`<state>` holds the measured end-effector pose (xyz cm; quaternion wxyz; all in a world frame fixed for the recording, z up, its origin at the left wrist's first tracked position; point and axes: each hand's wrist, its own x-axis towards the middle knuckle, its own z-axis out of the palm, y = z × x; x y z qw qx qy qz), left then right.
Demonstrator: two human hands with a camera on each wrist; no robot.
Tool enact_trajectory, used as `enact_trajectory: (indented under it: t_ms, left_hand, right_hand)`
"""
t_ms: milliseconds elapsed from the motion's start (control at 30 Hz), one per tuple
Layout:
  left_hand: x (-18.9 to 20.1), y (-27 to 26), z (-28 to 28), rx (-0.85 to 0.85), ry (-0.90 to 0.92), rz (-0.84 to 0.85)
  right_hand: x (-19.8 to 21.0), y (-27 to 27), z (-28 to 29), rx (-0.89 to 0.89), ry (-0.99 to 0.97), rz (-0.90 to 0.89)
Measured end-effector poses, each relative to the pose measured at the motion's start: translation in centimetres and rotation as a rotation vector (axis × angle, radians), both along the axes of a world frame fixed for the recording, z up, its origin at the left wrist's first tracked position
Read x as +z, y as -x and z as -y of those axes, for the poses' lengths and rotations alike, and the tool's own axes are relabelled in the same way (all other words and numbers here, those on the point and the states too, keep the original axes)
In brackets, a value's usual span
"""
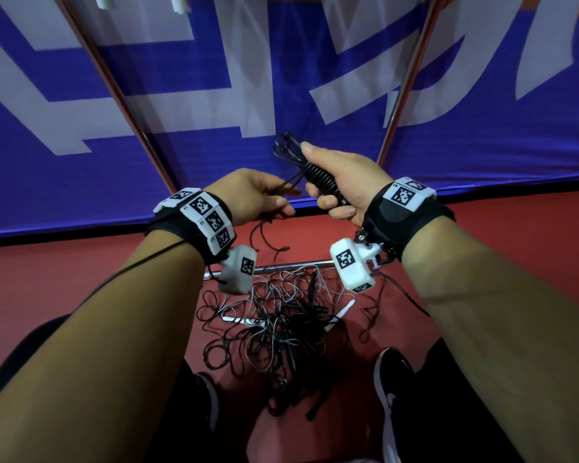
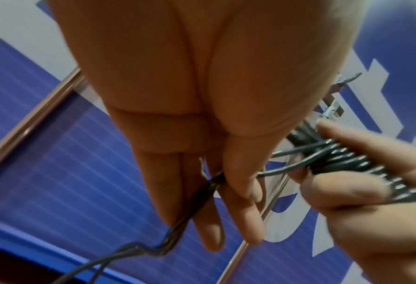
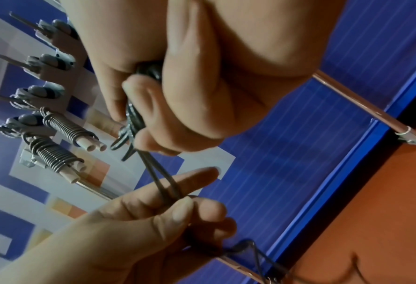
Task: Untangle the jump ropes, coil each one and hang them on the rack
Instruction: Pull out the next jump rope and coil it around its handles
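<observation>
A sports hall: red rubbery floor [image 1: 114,269], big blue printed banner with white lettering [image 1: 214,78] (on slanted metal poles [image 1: 114,85]), wall rack of hooks [image 3: 43,63].

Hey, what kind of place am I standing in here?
Probably a sports hall or gym: red court-style floor, a big blue banner along the wall, and a tangled pile of jump ropes at your feet.

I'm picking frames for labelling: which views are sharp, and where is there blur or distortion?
Head view: sharp on both hands and the rope pile, but wide-angle bending bows the rack poles. Left wrist view: soft, the right hand smeared. Right wrist view: mildly blurred; the left hand and hung coils stay readable.
</observation>
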<state>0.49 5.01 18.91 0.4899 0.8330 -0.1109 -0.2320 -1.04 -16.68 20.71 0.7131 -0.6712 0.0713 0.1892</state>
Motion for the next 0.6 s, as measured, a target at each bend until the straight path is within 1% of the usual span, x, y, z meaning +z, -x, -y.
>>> enact_trajectory:
  t_ms: [100, 200, 233, 300, 367, 433, 467, 533, 600]
  left_hand:
    - [-0.2, -0.2, 0.0, 0.030, -0.049, 0.070]
    - [0.1, -0.4, 0.0, 0.066, -0.157, 0.231]
    - [0.2, -0.5, -0.1, 0.054, -0.153, 0.275]
    - [0.5, -0.7, -0.7, 0.000, -0.063, 0.314]
    - [1.1, -0.5, -1.3, -0.034, 0.029, 0.265]
    - [1.5, -0.5, -1.3, -0.080, 0.040, 0.251]
    - [1.6, -0.5, -1.2, -0.113, -0.001, 0.278]
    - [1.7, -0.6, -1.0, -0.189, -0.142, 0.348]
    - [1.5, -0.7, -0.8, -0.233, -0.281, 0.407]
  right_hand:
    - [0.0, 0.3, -0.2, 0.124, -0.002, -0.016]
    - [-0.1, 0.6, -0.6, 0.267, 0.016, -0.050]
    - [-0.1, 0.8, -0.6, 0.320, 0.031, -0.072]
    - [-0.3, 1.0, -0.5, 0.418, 0.075, -0.121]
    - [-0.5, 1.2, -0.4, 0.498, 0.127, -0.173]
    - [-0.7, 1.4, -0.5, 0.558, 0.205, -0.200]
    - [-0.7, 1.4, -0.6, 0.581, 0.258, -0.203]
    - [-0.9, 1.3, -0.8, 0.615, 0.389, -0.186]
    - [-1.2, 1.0, -0.8, 0.622, 0.559, -0.134]
